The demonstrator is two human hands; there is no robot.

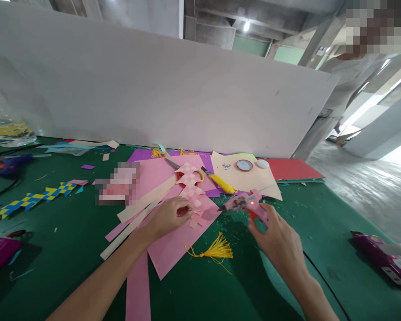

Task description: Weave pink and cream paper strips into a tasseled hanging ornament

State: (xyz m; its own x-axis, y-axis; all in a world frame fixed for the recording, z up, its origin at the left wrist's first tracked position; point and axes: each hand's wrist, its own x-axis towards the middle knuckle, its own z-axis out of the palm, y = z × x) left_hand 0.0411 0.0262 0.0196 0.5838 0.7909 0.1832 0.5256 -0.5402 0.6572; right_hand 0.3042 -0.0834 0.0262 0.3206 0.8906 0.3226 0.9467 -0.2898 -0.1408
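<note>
My left hand (173, 216) pinches the lower end of a pink and cream woven paper strip (190, 180) over pink paper sheets. In my right hand (280, 236) is a pink hot glue gun (242, 203), its dark nozzle pointing left toward the strip and a red light glowing on its side. A yellow tassel (218, 247) lies on the table just in front. Behind the strip are scissors (200, 176), partly covered by it, and a yellow utility knife (222, 183). Loose cream paper strips (132, 229) fan out beside my left forearm.
On the green table (87, 276), a blue and yellow woven strip (30, 203) lies left. Purple tools sit at the left edge (2, 254) and right edge (386, 258). A round tin (244, 165) rests on cream paper. A white panel (170, 89) stands behind; a person (344, 80) is beyond.
</note>
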